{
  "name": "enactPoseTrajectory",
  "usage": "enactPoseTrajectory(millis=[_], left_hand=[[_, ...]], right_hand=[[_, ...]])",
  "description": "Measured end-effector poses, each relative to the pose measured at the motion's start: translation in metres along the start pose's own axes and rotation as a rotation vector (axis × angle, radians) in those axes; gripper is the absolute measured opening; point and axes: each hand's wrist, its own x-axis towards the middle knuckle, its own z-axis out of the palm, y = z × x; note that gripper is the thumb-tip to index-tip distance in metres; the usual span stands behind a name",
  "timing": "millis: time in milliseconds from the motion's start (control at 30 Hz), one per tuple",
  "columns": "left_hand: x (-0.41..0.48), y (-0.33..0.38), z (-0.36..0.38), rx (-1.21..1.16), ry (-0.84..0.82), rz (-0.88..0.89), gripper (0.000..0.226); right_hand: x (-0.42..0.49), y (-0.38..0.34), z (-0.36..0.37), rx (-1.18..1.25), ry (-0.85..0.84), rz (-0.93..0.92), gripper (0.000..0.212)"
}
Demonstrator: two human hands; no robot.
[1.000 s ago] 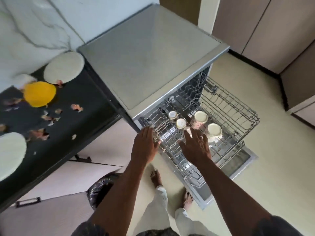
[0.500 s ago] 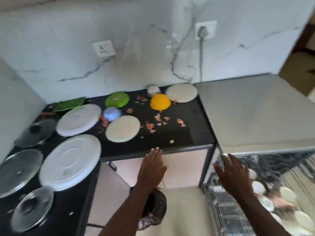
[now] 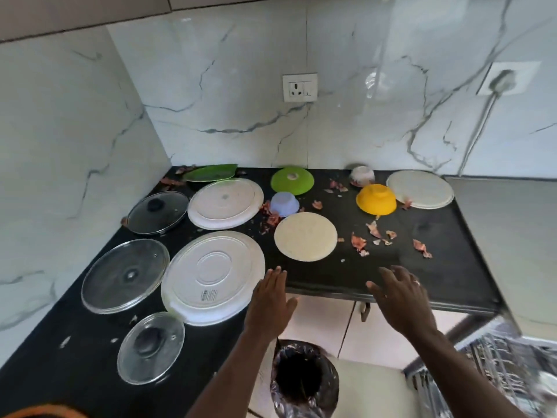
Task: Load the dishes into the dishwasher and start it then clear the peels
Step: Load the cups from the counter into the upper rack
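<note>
A marble-veined wall (image 3: 376, 131) is seen behind a black counter (image 3: 437, 267), against whose right end the grey top of the dishwasher (image 3: 512, 236) is set; the dishwasher's wire rack (image 3: 497, 366) is pulled out at the lower right, blurred. On the counter's left part a large white plate (image 3: 212, 274) is laid face down, with a large glass lid (image 3: 125, 276) just beside it on the left and a second white plate (image 3: 225, 203) behind it. A black-knobbed glass lid (image 3: 157, 212) is placed left of that second plate, and a smaller glass lid (image 3: 150, 346) nearest the camera. A black-lined bin (image 3: 304, 378) is stood on the floor below the counter's front edge. A cream plate (image 3: 305, 236) is found mid-counter and another cream plate (image 3: 420, 189) at the back right. The left-hand grip (image 3: 271, 306) is held open, fingers straight, nothing carried, its fingertips just beside the large white plate's rim. The right-hand grip (image 3: 401, 300) is likewise spread open and empty over the counter's front edge. An upturned green bowl (image 3: 292, 180), a green leaf-shaped dish (image 3: 211, 173), an upturned yellow bowl (image 3: 376, 199), a pale blue bowl (image 3: 284, 204) and a small patterned cup (image 3: 362, 175) are ranged toward the back. Reddish peels (image 3: 358, 241) are scattered between the dishes.
</note>
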Motion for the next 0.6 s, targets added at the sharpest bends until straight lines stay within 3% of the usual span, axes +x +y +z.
enactPoseTrajectory(millis=[433, 600], left_hand=[[0.133, -0.046, 0.000, -0.024, 0.051, -0.069, 0.073], [0.232, -0.052, 0.006, 0.031, 0.062, -0.102, 0.075]], right_hand=[[0.154, -0.006, 0.005, -0.012, -0.077, 0.021, 0.043], [0.277, 0.017, 0.011, -0.001, -0.076, 0.014, 0.056]])
